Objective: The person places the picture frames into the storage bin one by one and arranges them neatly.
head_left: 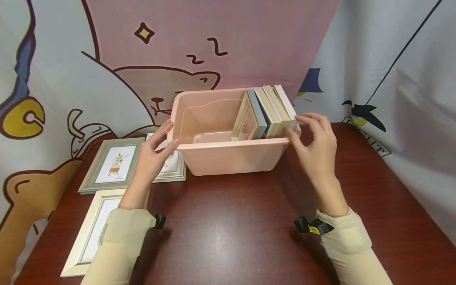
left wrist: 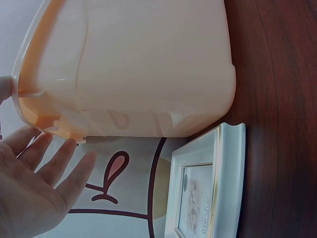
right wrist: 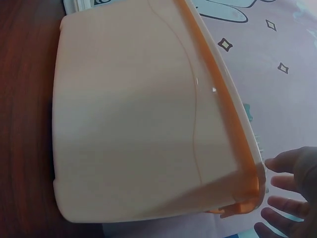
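A pink plastic bin stands on the table, with several picture frames upright at the right inside it. At the bin's left end, my left hand touches the rim with thumb and fingertips; in the left wrist view the fingers of the left hand are spread and nearly straight. My right hand has its thumb by the front rim and its fingertips beside the outermost frame at the right end. The right wrist view shows the right hand with loosely extended fingers at the corner of the bin.
On the left of the dark red table lie a grey-green frame, a cream frame and a white frame, which is close to the bin and partly behind the left hand. A patterned cloth hangs behind the table.
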{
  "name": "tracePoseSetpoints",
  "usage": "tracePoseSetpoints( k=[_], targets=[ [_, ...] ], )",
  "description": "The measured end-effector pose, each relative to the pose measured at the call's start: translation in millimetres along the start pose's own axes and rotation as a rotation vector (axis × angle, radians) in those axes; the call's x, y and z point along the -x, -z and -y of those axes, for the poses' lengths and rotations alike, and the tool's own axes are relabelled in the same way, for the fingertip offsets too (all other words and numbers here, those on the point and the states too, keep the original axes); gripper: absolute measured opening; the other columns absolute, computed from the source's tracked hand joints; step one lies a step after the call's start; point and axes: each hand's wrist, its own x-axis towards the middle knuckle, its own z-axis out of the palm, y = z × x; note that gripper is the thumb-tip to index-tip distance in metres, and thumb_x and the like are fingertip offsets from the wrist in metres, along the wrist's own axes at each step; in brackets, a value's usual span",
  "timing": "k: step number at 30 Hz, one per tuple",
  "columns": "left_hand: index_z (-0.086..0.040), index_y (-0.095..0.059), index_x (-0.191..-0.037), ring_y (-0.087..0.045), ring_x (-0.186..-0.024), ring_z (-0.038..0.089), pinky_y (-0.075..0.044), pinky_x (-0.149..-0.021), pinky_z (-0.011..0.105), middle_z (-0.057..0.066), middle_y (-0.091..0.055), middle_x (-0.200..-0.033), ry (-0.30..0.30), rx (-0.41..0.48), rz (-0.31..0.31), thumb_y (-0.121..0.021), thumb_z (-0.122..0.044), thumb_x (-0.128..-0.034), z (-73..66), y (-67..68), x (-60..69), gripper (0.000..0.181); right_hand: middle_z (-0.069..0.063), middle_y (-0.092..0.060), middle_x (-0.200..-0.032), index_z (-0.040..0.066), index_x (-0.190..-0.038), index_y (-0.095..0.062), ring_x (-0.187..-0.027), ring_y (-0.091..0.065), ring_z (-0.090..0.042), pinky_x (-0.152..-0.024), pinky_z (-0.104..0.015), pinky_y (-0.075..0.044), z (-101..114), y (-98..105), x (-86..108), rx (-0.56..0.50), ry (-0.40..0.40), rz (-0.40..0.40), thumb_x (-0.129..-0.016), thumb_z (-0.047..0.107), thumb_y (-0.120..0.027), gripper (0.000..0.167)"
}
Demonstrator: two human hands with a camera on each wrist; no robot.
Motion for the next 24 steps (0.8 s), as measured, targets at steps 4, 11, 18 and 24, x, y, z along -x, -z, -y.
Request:
tracePoseSetpoints(
  k=[4, 11, 18, 24],
  targets=[
    [-0.013, -0.053, -0.145, -0.045, -0.143, 0.020, -0.048, -0.094, 0.007, -0.007, -0.043, -0.157, -0.005, 0.018, -0.001, -0.065, -0.019, -0.0964, 0.1, -0.5, -0.2, 0.051, -0.016, -0.065, -0.125, 0.003, -0.121, -0.069, -0.113, -0.060, -0.033, -0.090, -0.046, -0.045, -4, 0, 2.5, 0.005, -0.020, 0.021, -0.085, 0.014, -0.077, 0.038],
    [-0.013, -0.054, -0.144, -0.047, -0.142, 0.023, -0.049, -0.086, 0.004, -0.006, -0.045, -0.156, -0.032, -0.007, -0.014, -0.066, -0.018, -0.0961, 0.0, -0.9, -0.2, 0.050, -0.017, -0.066, -0.122, 0.003, -0.127, -0.064, -0.103, -0.065, -0.032, -0.083, -0.024, -0.043, -9, 0, 6.6, 0.001, -0.046, 0.043, -0.086, 0.016, -0.077, 0.046],
    [-0.015, -0.054, -0.145, -0.046, -0.142, 0.022, -0.049, -0.085, 0.003, -0.008, -0.045, -0.156, -0.032, -0.032, -0.016, -0.066, -0.021, -0.0962, -0.5, 0.1, 0.7, 0.050, -0.019, -0.070, -0.116, 0.002, -0.126, -0.064, -0.108, -0.066, -0.031, -0.084, -0.025, -0.042, -14, 0, 9.3, -0.037, -0.104, 0.074, -0.087, 0.018, -0.077, 0.045],
    [-0.015, -0.053, -0.145, -0.046, -0.142, 0.021, -0.048, -0.088, 0.004, -0.007, -0.045, -0.156, -0.035, -0.036, -0.015, -0.066, -0.021, -0.0963, -0.1, -0.1, 0.1, 0.050, -0.017, -0.070, -0.118, 0.000, -0.122, -0.067, -0.111, -0.066, -0.029, -0.088, -0.011, -0.040, -17, -1, 10.5, -0.074, -0.120, 0.079, -0.087, 0.018, -0.077, 0.041]
  ],
)
